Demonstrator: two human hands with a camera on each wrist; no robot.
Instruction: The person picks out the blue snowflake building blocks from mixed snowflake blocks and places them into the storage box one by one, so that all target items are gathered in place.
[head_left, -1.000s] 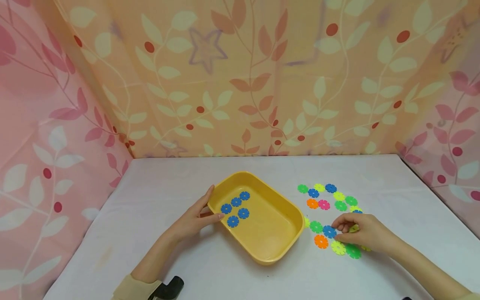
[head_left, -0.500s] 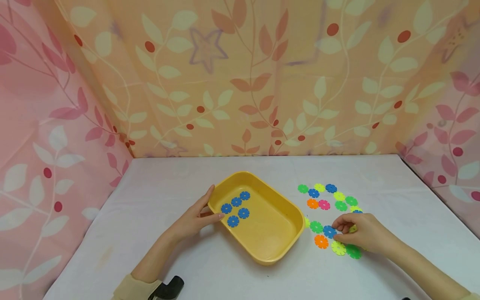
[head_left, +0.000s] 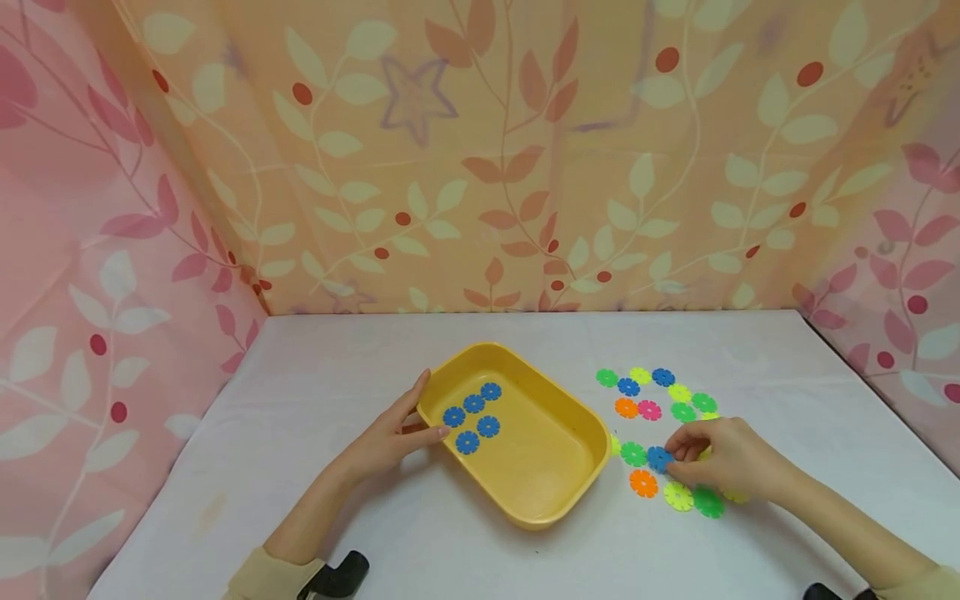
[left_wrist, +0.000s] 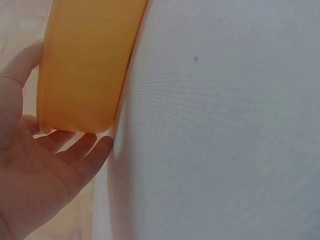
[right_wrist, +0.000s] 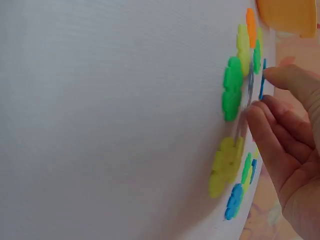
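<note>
My left hand (head_left: 390,437) holds the left end of a yellow plastic tray (head_left: 540,467), thumb on the rim. The left wrist view shows its fingers against the outside of the tray wall (left_wrist: 90,70). Several blue notched plastic discs (head_left: 467,442) lie inside, toward that end. To the right of the tray, my right hand (head_left: 726,458) pinches a blue notched disc (head_left: 658,460) between thumb and fingertips. In the right wrist view this disc (right_wrist: 263,82) stands a little above the white tabletop.
Loose discs lie around the right hand, among them an orange disc (head_left: 642,483), a green disc (head_left: 708,502), a yellow disc (head_left: 678,497) and a pink disc (head_left: 649,410). Patterned cloth (head_left: 495,167) walls the white table (head_left: 300,375) at the back and sides.
My right hand has risen slightly, with the blue disc lifted a little between its fingers. The left hand and tray have stayed in place.
</note>
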